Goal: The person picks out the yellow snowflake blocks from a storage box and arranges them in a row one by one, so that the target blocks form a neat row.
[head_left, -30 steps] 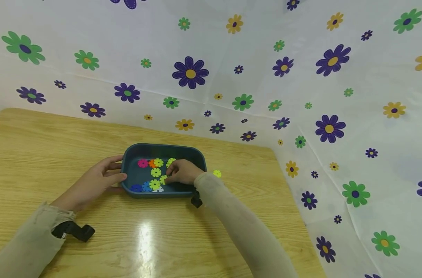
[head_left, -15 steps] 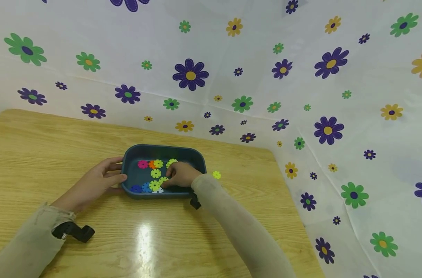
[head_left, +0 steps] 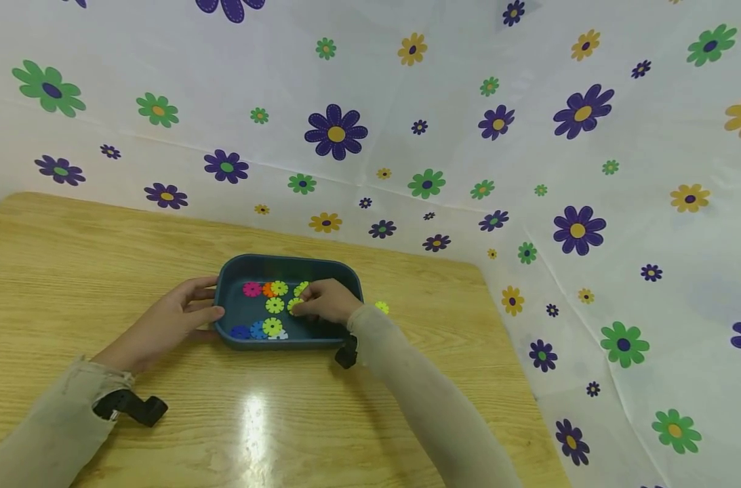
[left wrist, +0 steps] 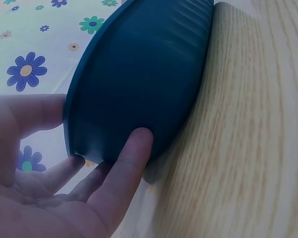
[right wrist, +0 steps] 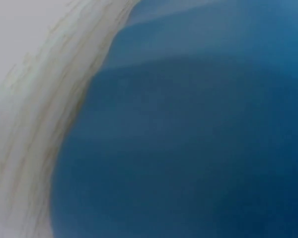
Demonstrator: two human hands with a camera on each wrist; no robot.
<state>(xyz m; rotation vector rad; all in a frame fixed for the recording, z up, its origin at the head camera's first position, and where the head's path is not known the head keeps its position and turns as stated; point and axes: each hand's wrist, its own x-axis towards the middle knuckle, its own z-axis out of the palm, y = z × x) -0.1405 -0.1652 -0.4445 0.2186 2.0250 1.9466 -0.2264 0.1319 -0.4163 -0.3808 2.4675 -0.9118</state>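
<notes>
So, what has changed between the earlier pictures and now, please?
The right hand moved forward and slightly right, and the yellow piece it pinches went along, away from the lower yellow piece. When it was gripped is unclear. The left hand still holds the left end of the tray; the other pieces inside and the one outside look unmoved.

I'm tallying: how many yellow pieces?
6: one yellow piece on the table beside the tray; inside, one pinched by the right hand, one behind it, two further left, one near the front. More may be hidden.
</notes>
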